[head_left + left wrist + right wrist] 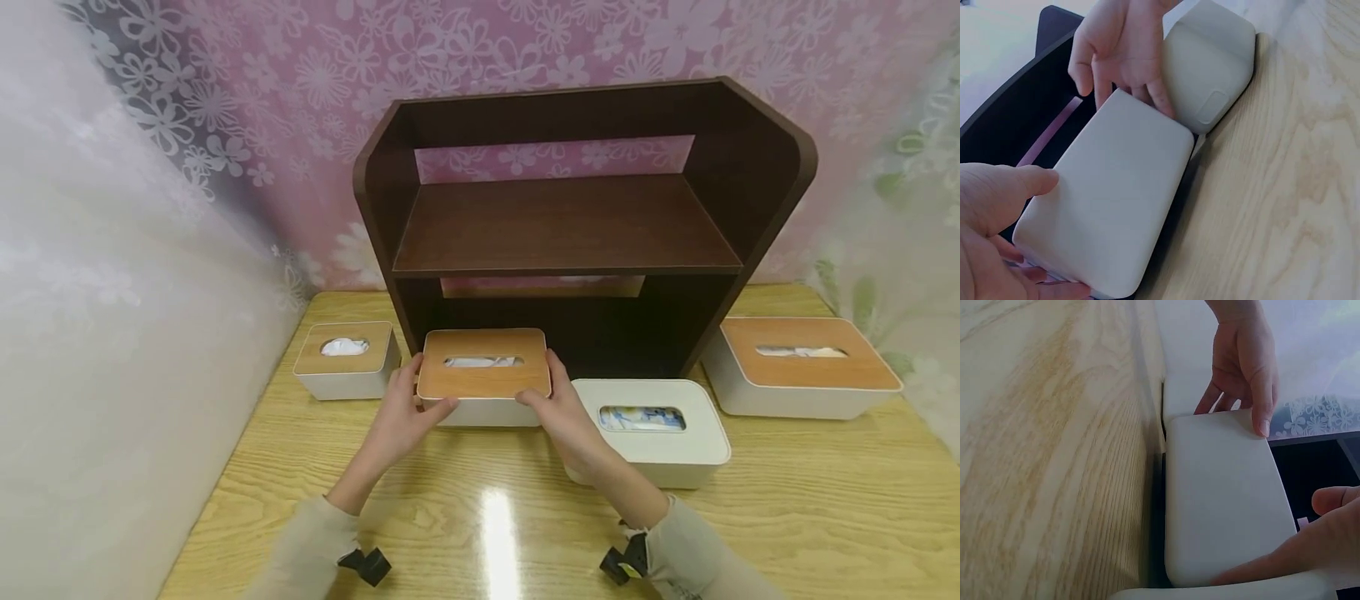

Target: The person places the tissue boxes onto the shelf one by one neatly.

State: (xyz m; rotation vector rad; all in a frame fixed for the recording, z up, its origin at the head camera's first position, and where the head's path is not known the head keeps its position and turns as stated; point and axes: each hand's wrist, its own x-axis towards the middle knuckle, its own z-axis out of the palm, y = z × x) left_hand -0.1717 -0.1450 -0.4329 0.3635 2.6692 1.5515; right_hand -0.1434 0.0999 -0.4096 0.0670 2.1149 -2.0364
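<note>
Grip: your left hand (401,421), right hand (561,410) clamp tissue box (483,382), 9/3 o'clock
Box: white sides, orange wood-look top

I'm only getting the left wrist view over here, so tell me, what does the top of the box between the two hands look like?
Observer: In the head view, the box between the hands has a wood-toned top.
Operator: Good. Is anything standing out past the left hand?
Observer: Yes, a smaller box is on the table, over to the left.
Operator: And the white box by the right hand, what's showing in its top?
Observer: Something blue-patterned shows through the opening there.
</note>
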